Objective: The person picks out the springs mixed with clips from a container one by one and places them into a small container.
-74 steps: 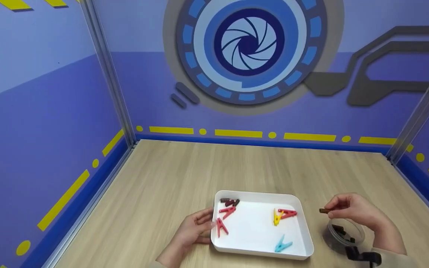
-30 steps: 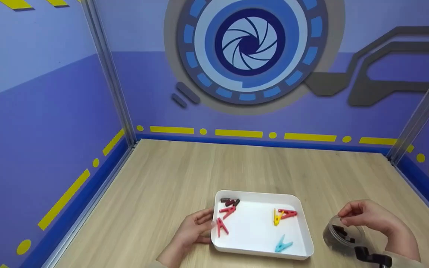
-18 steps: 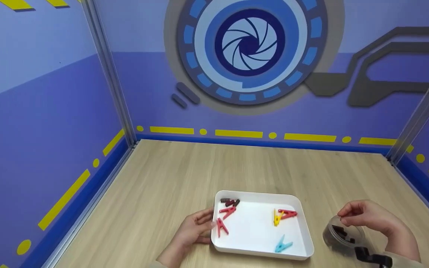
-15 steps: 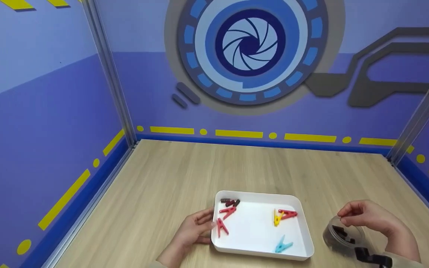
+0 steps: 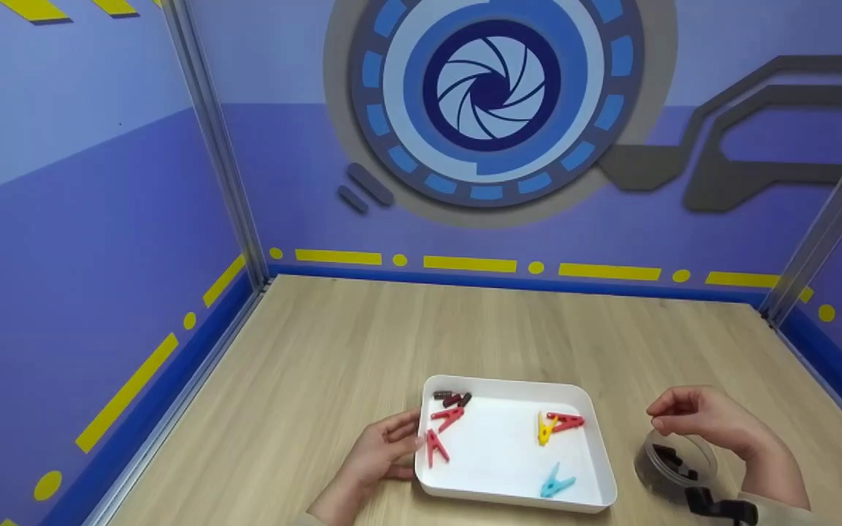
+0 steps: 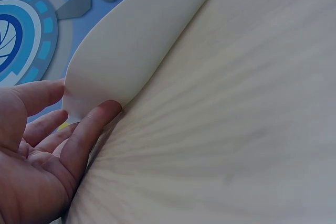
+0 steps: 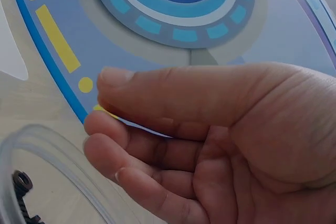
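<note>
A white rectangular tray (image 5: 505, 489) stands on the table; the fingers of my left hand (image 5: 377, 453) touch its left wall from outside, fairly straight. In the left wrist view, my fingertips rest against the pale tray wall (image 6: 121, 40). My right hand (image 5: 710, 420) hovers over the far side of a clear round plastic tub (image 5: 644, 467), fingers loosely bent. Nothing shows between its thumb (image 7: 157, 90) and fingers in the right wrist view. Inside the tub lie several short dark cylindrical pieces (image 5: 666, 456); one (image 7: 22, 179) has a hollow end.
In the tray's far left corner lie small dark brown and reddish cylinders (image 5: 452, 399), near two red clothespins (image 5: 447, 418). A yellow clothespin (image 5: 544, 431) and another red one (image 5: 571, 421) overlap at right, with a light blue clothespin (image 5: 556, 483) nearer. Printed panels (image 5: 465, 241) enclose the table.
My right hand earlier pinched a small brown cylinder above the tub, then lowered to the rim; the piece no longer shows there. Now the hand has lifted slightly leftward. My left hand stays put.
</note>
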### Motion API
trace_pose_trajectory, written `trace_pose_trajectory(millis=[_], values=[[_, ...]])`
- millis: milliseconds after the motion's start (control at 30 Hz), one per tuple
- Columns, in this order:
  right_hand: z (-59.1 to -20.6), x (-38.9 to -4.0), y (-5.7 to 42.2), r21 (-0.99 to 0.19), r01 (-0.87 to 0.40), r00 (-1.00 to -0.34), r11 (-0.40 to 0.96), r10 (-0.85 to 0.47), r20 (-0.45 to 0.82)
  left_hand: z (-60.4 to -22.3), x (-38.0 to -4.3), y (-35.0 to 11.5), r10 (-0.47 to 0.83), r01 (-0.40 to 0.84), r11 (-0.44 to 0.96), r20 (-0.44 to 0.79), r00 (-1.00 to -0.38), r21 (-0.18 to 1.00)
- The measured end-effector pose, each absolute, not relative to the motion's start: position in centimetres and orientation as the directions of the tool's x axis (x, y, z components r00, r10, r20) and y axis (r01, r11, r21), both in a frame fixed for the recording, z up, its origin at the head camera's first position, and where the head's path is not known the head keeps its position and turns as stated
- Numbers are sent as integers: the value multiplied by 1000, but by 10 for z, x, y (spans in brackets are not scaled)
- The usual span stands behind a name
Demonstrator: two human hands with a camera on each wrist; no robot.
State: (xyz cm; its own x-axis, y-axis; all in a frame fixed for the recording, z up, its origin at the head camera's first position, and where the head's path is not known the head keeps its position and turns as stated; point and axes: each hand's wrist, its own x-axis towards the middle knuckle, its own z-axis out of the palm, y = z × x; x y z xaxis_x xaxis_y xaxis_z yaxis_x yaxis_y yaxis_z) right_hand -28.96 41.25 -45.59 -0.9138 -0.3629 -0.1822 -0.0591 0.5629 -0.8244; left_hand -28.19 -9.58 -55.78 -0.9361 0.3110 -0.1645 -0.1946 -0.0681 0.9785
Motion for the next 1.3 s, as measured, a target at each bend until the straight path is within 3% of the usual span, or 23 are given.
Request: trace_pose_trajectory(millis=[1300], values=[[-464,-315,324,-830,-173,-936,531,-350,-29,-558,-283,-95,280,-212,-47,-191,-941,976]])
